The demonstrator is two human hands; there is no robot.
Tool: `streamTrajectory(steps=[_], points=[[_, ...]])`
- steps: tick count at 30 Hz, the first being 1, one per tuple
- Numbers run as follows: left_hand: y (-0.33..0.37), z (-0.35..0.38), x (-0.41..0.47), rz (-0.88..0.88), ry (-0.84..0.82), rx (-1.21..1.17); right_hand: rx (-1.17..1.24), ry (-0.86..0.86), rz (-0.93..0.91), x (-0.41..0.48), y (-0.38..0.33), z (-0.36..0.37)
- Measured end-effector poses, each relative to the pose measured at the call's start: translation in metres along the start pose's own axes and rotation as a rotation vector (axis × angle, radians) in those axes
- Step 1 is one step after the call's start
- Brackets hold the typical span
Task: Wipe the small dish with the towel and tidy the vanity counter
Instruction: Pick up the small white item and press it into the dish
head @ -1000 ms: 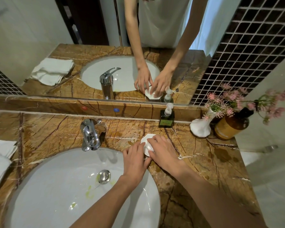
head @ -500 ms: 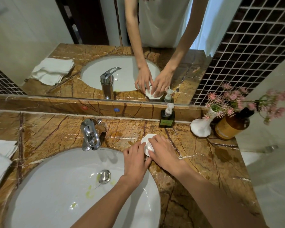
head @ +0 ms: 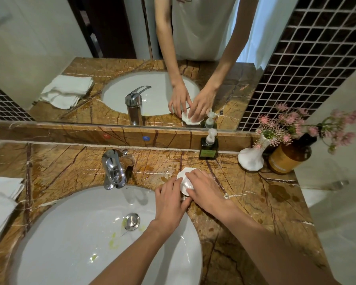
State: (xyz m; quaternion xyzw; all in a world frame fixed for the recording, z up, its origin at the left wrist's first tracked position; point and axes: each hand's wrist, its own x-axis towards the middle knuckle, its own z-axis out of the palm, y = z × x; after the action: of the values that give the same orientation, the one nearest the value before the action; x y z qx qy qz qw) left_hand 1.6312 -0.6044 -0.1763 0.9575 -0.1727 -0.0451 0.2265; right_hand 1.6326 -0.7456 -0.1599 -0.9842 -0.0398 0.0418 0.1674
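Both my hands are pinching the small dish [head: 185,180], right hand [head: 206,190] covering most of it, left hand [head: 171,199] over the sink [head: 70,233] rim, soap bottle [head: 208,148] just beyond my fingers.

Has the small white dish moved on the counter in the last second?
No. The small white scalloped dish sits at the same spot below the green soap bottle, under both hands.

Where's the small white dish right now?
The small white dish sits on the marble counter right of the faucet, in front of the soap dispenser, under both hands.
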Motion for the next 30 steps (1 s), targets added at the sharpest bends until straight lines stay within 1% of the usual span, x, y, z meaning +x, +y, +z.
streamTrajectory(steps=[5,9,15,20,30], points=[[-0.002,-0.003,0.001,0.038,0.012,-0.005,0.083,0.034,0.014,-0.005,0.002,-0.001],[-0.009,-0.012,0.008,0.122,0.023,-0.017,0.157,0.123,0.076,-0.016,0.015,-0.004],[-0.001,-0.022,0.03,0.18,-0.053,0.08,0.214,0.142,0.149,-0.017,0.024,-0.006],[0.004,-0.017,0.033,0.163,-0.012,0.102,0.217,0.144,0.168,-0.015,0.023,0.0],[0.004,-0.015,0.033,0.156,-0.026,0.084,0.194,0.141,0.156,-0.018,0.024,0.002]])
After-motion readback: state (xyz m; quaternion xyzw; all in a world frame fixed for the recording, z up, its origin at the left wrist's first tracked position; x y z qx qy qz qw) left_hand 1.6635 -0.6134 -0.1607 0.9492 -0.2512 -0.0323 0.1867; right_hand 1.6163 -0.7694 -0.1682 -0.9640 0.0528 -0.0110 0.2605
